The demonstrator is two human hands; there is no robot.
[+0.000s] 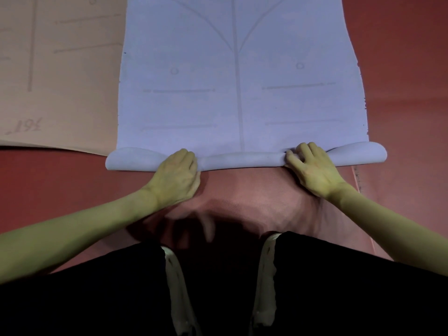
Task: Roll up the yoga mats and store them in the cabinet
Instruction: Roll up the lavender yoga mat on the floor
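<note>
The left hand [178, 169] and the right hand [309, 166] both rest on the rolled near end of the blue mat [237, 98], fingers curled over the top of the roll [242, 160] and gripping it. They sit apart, one on each side of the centre line, probably so the turn stays even across the width and does not drift to one side. Where the hands press, the roll is tight and narrow; outside each hand, towards the two ends, it bulges looser and fatter, so the ends will likely need tucking as the rolling goes on.

Beyond the fingers the rest of the blue mat lies flat and stretches away, which suggests the rolling has only just begun. It lies on a reddish floor covering [400, 69] that shows to the right of the right hand and beneath both wrists. To the left of the left hand and further away lies a tan mat [60, 81], also flat and not yet rolled. No cabinet is in view.

The blue mat carries faint alignment markings: a centre line, short horizontal bars, two small circles and curved lines branching further off. The tan mat has similar bars and, near its closest edge, a small mark seen upside down that may be numerals; I cannot read it with confidence. No brand name is visible
</note>
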